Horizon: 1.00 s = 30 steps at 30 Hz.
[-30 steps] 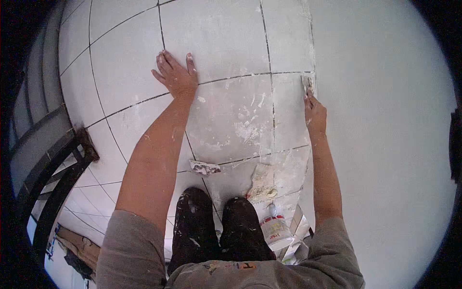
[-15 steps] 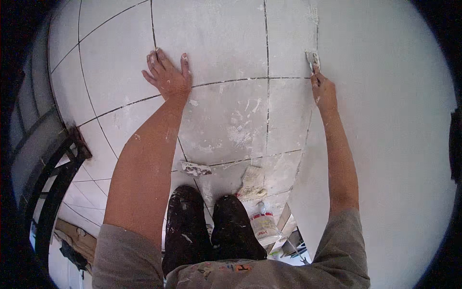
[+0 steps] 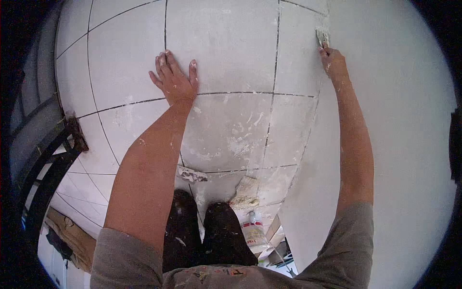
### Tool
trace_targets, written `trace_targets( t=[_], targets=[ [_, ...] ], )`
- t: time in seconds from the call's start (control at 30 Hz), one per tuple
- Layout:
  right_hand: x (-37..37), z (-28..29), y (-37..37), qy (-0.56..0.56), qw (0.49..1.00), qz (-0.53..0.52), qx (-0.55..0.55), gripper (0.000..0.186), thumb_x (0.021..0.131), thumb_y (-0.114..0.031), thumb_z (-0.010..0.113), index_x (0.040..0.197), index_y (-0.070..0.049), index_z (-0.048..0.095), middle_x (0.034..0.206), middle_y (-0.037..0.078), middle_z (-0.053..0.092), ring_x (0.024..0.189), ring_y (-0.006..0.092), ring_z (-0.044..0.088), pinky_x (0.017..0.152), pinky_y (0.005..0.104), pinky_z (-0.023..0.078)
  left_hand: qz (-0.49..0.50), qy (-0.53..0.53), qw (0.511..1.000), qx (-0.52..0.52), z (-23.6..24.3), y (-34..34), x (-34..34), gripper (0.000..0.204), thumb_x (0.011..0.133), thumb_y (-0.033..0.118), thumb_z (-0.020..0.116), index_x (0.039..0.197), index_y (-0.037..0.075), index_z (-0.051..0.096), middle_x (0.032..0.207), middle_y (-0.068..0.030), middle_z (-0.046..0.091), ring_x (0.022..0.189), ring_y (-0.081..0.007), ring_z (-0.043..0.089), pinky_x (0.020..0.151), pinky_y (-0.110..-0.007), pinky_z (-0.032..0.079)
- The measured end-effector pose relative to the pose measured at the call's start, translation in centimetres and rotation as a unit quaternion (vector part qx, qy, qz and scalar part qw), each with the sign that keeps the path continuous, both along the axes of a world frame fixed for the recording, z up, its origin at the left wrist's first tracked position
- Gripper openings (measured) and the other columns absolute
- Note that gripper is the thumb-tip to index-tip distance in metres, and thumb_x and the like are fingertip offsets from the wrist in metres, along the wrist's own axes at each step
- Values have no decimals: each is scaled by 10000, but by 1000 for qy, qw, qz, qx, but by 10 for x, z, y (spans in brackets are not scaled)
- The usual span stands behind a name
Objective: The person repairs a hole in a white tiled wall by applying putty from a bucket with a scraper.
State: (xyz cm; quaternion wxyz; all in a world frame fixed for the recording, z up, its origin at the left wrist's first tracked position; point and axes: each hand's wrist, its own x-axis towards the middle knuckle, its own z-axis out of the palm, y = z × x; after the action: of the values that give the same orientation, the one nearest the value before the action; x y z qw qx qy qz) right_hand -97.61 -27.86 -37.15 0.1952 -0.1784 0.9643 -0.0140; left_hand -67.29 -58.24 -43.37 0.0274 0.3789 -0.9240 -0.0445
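My left hand (image 3: 175,79) rests on a white tiled floor (image 3: 231,53), fingers spread across a dark grout line. My right hand (image 3: 334,65) grips a narrow putty-covered scraper (image 3: 322,36) at the upper right, where the tiles meet a plain pale wall (image 3: 404,120). My fingers partly hide its handle. The tiles in front of my knees carry white smears. A wider, stained flat piece (image 3: 192,175), apparently a blade, lies there. Beside it is a cream-coloured scrap (image 3: 245,197) with putty on it.
A white bucket (image 3: 254,233) stands by my right knee, with unclear items behind it. A dark metal frame (image 3: 53,168) with a rusty corner runs along the left. Brown and black cloth-like material (image 3: 70,233) lies at the lower left.
My right hand has moved the scraper forward, up the frame, along the edge beside the wall. My left hand has stayed spread on the tiles; the view has shifted slightly.
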Motion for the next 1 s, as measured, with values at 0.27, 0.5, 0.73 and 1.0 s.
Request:
trace_targets(
  t=[0.27, 0.5, 0.73, 1.0],
  targets=[
    [-50, -4, -14, 19, 1000, 18, 13, 489, 927, -436, 488, 1185, -37, 602, 944, 259, 649, 898, 402, 634, 824, 435, 482, 13, -54, 998, 21, 5, 3, -3, 778, 926, 553, 354, 1470, 38, 142, 1495, -144, 195, 1416, -257, 116, 1135, -527, 14],
    [-68, 18, -43, -91, 994, -63, 24, 424, 918, -347, 479, 998, 38, 638, 1004, 258, 623, 937, 411, 604, 824, 483, 465, 8, -33, 999, 25, 10, -2, 1, 779, 921, 540, 372, 1468, 32, 151, 1486, -156, 208, 1413, -275, 120, 1131, -535, 12],
    [-42, 1, -33, 61, 997, 50, -27, 425, 943, -323, 451, 1142, 35, 565, 934, 266, 632, 889, 425, 611, 805, 499, 468, 5, -28, 999, 42, 18, -2, -3, 760, 926, 485, 415, 1454, -4, 169, 1471, -188, 233, 1407, -306, 137, 1121, -554, 26],
    [134, -9, -60, 215, 964, -136, -70, 546, 944, -420, 463, 1401, -128, 406, 1226, 276, 478, 1117, 372, 490, 945, 483, 378, 8, -31, 998, 53, 20, 0, 1, 767, 920, 486, 416, 1456, -5, 171, 1486, -185, 219, 1408, -312, 142, 1121, -552, 23]
  ],
)
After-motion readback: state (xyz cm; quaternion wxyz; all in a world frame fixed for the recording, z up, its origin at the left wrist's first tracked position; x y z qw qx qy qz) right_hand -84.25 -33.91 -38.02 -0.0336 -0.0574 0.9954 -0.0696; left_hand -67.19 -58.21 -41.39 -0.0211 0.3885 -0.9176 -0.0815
